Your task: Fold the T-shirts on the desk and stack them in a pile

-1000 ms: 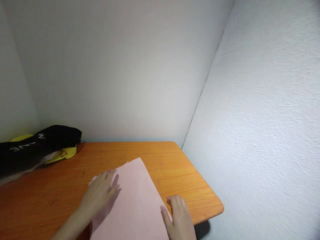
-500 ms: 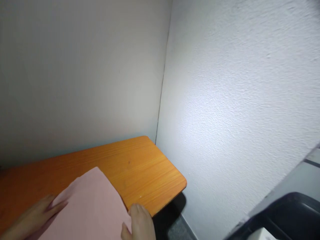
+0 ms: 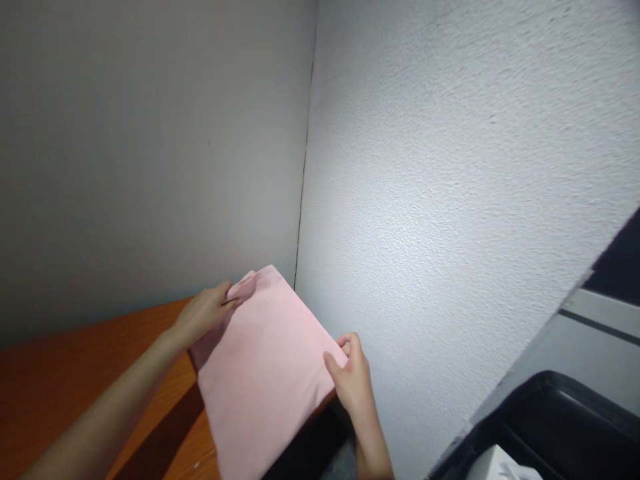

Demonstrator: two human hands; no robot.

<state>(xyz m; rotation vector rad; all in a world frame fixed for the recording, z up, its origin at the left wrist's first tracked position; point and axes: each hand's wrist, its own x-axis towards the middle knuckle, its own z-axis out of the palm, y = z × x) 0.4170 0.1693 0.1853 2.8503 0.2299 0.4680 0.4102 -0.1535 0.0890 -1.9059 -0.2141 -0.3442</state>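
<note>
A pink cloth (image 3: pixel 270 367), folded into a flat piece, stretches between my two hands over the right end of the wooden table (image 3: pixel 145 340). My left hand (image 3: pixel 213 307) pinches its far left edge, where the fabric bunches up a little. At its right corner my right hand (image 3: pixel 350 373) grips the edge between thumb and fingers. The cloth's near part runs down out of the frame. It covers the table's far right corner from view.
A textured white wall (image 3: pixel 425 220) rises close by my right hand, and a grey wall (image 3: pixel 150 153) stands behind the table. At the lower right is a black tray-like thing (image 3: pixel 565 413) with a white object (image 3: pixel 503 463) at it.
Both hands have carried the pink cloth right and away from me, from the table's near middle to its right end. The view has shifted slightly.
</note>
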